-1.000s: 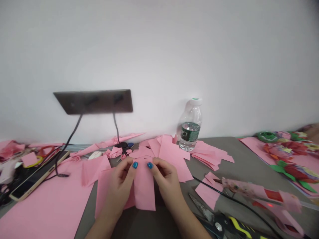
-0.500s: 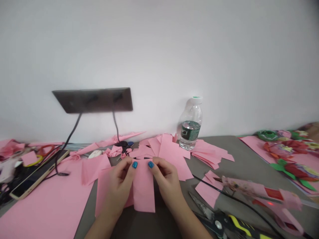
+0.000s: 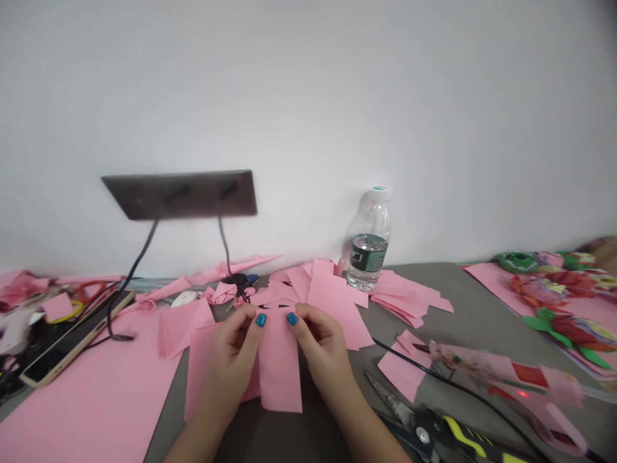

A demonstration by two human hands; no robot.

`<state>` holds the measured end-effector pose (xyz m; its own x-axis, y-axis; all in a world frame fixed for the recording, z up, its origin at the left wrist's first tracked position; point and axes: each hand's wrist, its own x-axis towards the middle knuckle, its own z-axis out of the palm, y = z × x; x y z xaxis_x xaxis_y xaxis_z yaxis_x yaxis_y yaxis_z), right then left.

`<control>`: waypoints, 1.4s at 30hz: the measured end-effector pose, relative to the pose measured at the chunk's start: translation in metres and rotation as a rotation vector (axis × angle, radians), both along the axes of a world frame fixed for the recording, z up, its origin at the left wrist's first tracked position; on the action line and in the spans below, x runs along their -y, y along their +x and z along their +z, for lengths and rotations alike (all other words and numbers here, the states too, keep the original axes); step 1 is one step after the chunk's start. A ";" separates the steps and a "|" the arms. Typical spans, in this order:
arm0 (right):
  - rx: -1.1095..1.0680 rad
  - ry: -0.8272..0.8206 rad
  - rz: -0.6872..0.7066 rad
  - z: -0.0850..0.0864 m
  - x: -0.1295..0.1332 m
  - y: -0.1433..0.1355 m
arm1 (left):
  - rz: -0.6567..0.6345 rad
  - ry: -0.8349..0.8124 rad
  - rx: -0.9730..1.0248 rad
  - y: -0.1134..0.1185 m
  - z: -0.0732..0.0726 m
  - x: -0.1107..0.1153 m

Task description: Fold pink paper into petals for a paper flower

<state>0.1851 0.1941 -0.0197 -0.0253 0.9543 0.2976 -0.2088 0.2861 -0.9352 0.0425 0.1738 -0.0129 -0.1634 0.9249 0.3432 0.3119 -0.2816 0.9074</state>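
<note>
A rectangular strip of pink paper [image 3: 280, 370] hangs between my two hands, its top edge pinched. My left hand [image 3: 234, 350] closes on the upper left corner, blue thumbnail facing me. On the upper right corner my right hand [image 3: 322, 344] pinches the same way, thumb on the near side. The fingertips behind the paper are hidden. Beneath my left hand lies more pink paper [image 3: 198, 366], partly covered by the hand and wrist. Cut pink pieces [image 3: 332, 302] are heaped just beyond the hands.
Right of my hands lie scissors [image 3: 419, 431] with black and yellow handles and a pink glue gun [image 3: 501, 370] with a red light. A water bottle [image 3: 369, 251] stands by the wall. At left are a phone [image 3: 72, 341] and a large pink sheet [image 3: 96, 405]. Paper flowers [image 3: 573, 321] lie far right.
The lower end of the paper strip has swung very slightly to the right. Both hands keep the same pinch and place.
</note>
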 end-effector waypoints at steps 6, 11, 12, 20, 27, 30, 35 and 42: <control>0.007 -0.016 -0.005 0.002 0.000 0.000 | -0.021 0.006 0.007 -0.001 -0.001 0.000; 0.008 0.002 0.006 0.001 0.000 0.000 | -0.016 0.016 -0.017 -0.001 0.000 -0.001; 0.008 0.004 0.009 0.001 0.000 0.000 | -0.015 0.018 -0.017 -0.001 0.000 -0.001; 0.015 0.024 0.012 0.001 0.001 0.000 | -0.044 0.036 0.013 -0.001 0.001 0.000; 0.015 0.070 0.005 0.001 0.001 0.001 | -0.038 0.017 0.052 0.000 0.000 0.002; 0.025 0.084 0.007 0.000 0.002 0.001 | -0.042 0.005 0.064 -0.001 -0.001 0.001; 0.018 0.105 0.012 0.000 0.003 0.001 | -0.055 0.005 0.081 -0.002 -0.002 0.001; 0.027 0.095 0.002 0.000 0.003 0.001 | -0.079 -0.012 0.100 -0.002 -0.002 0.002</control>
<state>0.1857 0.1911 -0.0194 -0.0364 0.9218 0.3858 -0.1841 0.3733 -0.9093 0.0402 0.1716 -0.0152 -0.1225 0.9402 0.3179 0.1967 -0.2910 0.9363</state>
